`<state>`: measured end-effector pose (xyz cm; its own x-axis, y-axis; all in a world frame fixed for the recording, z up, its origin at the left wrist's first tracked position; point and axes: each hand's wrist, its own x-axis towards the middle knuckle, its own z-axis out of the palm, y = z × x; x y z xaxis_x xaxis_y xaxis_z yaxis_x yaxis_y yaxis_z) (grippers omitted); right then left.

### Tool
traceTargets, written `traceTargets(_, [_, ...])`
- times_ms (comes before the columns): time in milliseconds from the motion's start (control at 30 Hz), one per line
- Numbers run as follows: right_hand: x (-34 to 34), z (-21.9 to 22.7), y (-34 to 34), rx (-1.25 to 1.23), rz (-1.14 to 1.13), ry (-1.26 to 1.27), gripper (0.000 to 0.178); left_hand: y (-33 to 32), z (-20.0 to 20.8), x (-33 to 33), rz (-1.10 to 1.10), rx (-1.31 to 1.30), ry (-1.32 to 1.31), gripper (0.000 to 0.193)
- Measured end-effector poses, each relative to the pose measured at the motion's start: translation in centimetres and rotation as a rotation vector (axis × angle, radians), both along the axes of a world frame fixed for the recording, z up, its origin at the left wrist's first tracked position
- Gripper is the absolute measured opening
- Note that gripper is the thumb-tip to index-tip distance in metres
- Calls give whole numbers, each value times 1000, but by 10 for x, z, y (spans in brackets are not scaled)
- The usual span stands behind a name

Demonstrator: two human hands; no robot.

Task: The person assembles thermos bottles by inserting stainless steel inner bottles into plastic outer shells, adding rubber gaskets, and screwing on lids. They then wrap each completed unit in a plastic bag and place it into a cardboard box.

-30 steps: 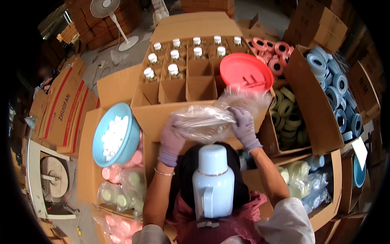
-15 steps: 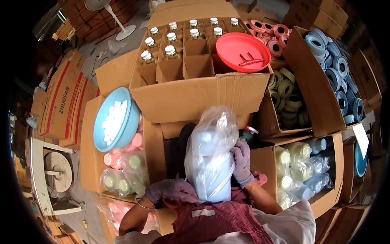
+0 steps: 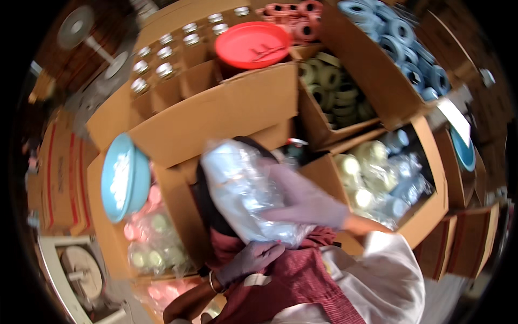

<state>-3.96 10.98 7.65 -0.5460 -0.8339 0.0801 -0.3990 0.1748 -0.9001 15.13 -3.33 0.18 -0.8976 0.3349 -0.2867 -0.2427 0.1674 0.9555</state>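
A clear plastic bag (image 3: 237, 189) with light blue plastic bottle-like pieces inside lies tilted over my lap, its upper end leaning left. My left hand (image 3: 252, 262), in a greyish-purple glove, has its fingers closed on the lower edge of the bag. My right hand (image 3: 307, 197), gloved alike and blurred by motion, reaches across the bag's right side with fingers stretched out and thumb apart. Whether its fingertips press on the plastic is hard to tell. A dark round shape (image 3: 208, 208) shows behind the bag.
Ahead stands a divided carton (image 3: 216, 113) with white-capped glass bottles and a red dish (image 3: 253, 46). A blue basin (image 3: 141, 178) of white pieces sits left. Bagged bottles (image 3: 372, 178) fill a carton on the right; green rings (image 3: 337, 86) and blue rings (image 3: 402, 48) lie beyond.
The view has turned, shifting the surroundings left. The bag now tilts left with its upper end lower. My right hand has moved from the bag's edge across its side, fingers extended.
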Motion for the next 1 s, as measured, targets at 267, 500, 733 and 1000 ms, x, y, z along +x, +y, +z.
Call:
traceTargets(267, [-28, -52, 86, -73, -285, -561, 36, 56, 5, -42, -326, 73, 370, 48])
traceTargets(500, [-18, 3, 248, -596, -1447, -91, 28, 65, 1, -135, -190, -67, 489, 47])
traceTargets(733, [-165, -161, 355, -901, -1675, 347, 34, 121, -143, -257, 24, -290, 434, 66])
traceTargets(1000, [-208, -215, 360, -909, -1616, 138, 22, 135, -205, -296, 121, -263, 14, 81])
